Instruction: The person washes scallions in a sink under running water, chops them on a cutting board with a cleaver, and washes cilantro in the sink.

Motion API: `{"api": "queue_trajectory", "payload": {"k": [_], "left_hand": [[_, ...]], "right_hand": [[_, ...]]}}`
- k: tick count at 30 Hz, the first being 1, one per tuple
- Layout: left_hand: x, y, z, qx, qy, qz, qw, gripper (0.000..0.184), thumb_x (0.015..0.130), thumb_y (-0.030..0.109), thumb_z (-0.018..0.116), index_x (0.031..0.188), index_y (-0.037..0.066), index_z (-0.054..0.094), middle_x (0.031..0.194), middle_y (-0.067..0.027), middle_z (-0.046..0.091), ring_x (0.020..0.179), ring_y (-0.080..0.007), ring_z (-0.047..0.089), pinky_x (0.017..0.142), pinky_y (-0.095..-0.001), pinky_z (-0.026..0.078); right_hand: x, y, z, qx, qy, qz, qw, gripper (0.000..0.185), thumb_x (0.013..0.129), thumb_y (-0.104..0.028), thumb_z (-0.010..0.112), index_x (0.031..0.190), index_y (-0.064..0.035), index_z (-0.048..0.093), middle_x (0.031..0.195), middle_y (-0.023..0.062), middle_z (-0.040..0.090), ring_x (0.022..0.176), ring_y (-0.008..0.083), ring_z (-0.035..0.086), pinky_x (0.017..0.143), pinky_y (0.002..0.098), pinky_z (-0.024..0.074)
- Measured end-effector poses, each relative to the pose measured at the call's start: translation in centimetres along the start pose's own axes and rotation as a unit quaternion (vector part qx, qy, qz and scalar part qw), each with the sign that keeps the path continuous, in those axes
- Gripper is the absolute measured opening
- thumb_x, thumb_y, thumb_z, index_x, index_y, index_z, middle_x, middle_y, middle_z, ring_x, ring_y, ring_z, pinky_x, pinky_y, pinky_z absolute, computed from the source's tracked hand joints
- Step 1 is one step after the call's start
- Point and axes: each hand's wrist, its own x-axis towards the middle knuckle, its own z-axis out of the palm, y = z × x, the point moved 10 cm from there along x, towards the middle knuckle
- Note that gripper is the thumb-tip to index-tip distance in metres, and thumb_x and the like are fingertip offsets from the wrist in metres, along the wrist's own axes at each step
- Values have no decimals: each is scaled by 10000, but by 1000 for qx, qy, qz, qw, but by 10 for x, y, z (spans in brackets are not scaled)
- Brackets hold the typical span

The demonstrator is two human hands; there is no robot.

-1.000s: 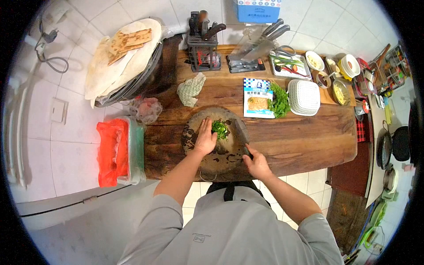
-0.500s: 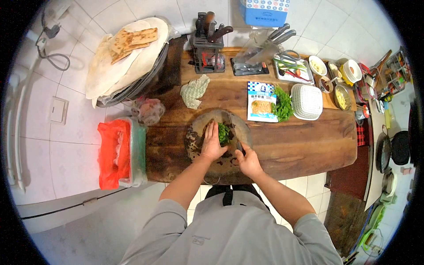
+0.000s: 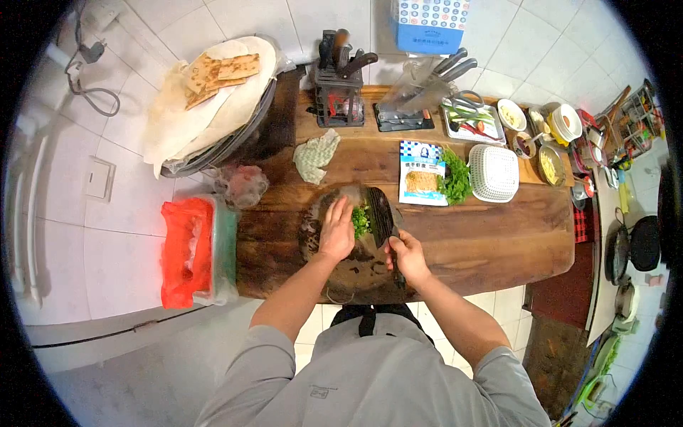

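A round, dark-stained chopping board [image 3: 348, 274] lies at the counter's front edge. Chopped greens [image 3: 361, 222] form a small pile near its middle. Flat beside them on the left is my left hand [image 3: 337, 231], fingers stretched out and pointing away from me, fingertips slightly blurred. My right hand [image 3: 407, 255] is wrapped round the handle of a cleaver [image 3: 380, 213], whose broad dark blade faces up, just right of the greens.
Behind the board lie a crumpled cloth [image 3: 316, 156], a food packet [image 3: 421, 174], leafy herbs [image 3: 455, 178] and a white basket [image 3: 494, 174]. A knife rack [image 3: 340, 99] stands at the back. Left are flatbreads [image 3: 213, 107] and a red-lined bin [image 3: 186, 252].
The cleaver, upright along the board's right side and then close over the greens, now shows its broad face just right of them. My left hand stays beside the pile, slightly shifted.
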Motion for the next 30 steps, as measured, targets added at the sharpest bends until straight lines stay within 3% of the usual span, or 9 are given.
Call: {"api": "queue_trajectory", "payload": {"k": [5, 10, 19, 22, 25, 26, 27, 29, 30], "left_hand": [[-11, 42, -1, 83, -79, 104, 988, 739, 761, -124, 455, 1432, 128, 276, 1523, -71, 109, 1406, -302, 63, 1150, -421, 150], [-3, 29, 10, 125, -137, 55, 981, 831, 765, -126, 449, 1474, 165, 130, 1541, 10, 24, 1416, -257, -21, 1172, -394, 72], [-2, 17, 12, 88, -150, 8, 985, 621, 798, -92, 481, 1386, 84, 384, 1527, -12, 137, 1413, -248, 55, 1146, -428, 179], [4, 11, 9, 48, -87, 35, 994, 492, 808, -74, 490, 1283, 56, 505, 1422, -90, 371, 1347, -239, 279, 1115, -385, 266], [8, 12, -20, 8, 32, 63, 997, 353, 832, -49, 471, 1157, 21, 590, 1188, -151, 591, 1134, -303, 538, 975, -379, 434], [10, 11, -29, 9, 54, 81, 995, 336, 847, -27, 475, 1160, 23, 587, 1150, -147, 612, 1087, -297, 568, 937, -384, 457], [11, 9, -38, 10, 77, 97, 992, 321, 863, -5, 479, 1164, 24, 584, 1112, -143, 633, 1040, -291, 598, 900, -388, 480], [16, -23, -40, -57, 13, -66, 996, 295, 890, 110, 528, 1177, 71, 585, 1064, -137, 650, 911, -292, 636, 799, -397, 521], [16, -31, -43, -35, 41, -63, 997, 226, 899, 192, 559, 1067, 50, 611, 931, -146, 666, 751, -284, 637, 662, -401, 516]], "right_hand": [[-10, -6, -3, 92, 35, 88, 991, 191, 913, -240, 465, 882, -52, 470, 694, 54, 530, 519, 152, 497, 460, 300, 413], [-16, -1, -3, 158, -21, 103, 982, 191, 926, -228, 455, 881, -42, 463, 682, 65, 525, 510, 163, 491, 451, 312, 413], [-33, 1, -25, 136, 8, 88, 987, 190, 925, -226, 467, 923, -36, 462, 681, 72, 524, 507, 164, 485, 449, 309, 416], [-33, 2, -28, 122, 2, 83, 989, 217, 924, -232, 478, 957, -19, 461, 675, 73, 526, 503, 168, 483, 452, 311, 423], [-38, -2, -27, 60, -1, 54, 997, 274, 930, -250, 475, 1031, 4, 465, 664, 66, 516, 491, 162, 468, 438, 303, 415], [-34, 6, -27, 10, -52, 42, 998, 329, 922, -242, 478, 1123, 18, 488, 699, 100, 554, 572, 222, 544, 516, 343, 465], [-33, -2, -28, -136, -59, -70, 986, 339, 917, -234, 478, 1154, 8, 493, 721, 117, 565, 625, 248, 565, 568, 354, 478], [-47, -15, -10, -413, -70, -280, 864, 372, 907, -217, 478, 1216, -12, 503, 764, 150, 587, 731, 299, 605, 673, 376, 504], [-66, -30, 9, -510, -106, -304, 797, 401, 879, -223, 516, 1250, -71, 518, 874, 174, 596, 911, 327, 595, 811, 377, 488]]}}
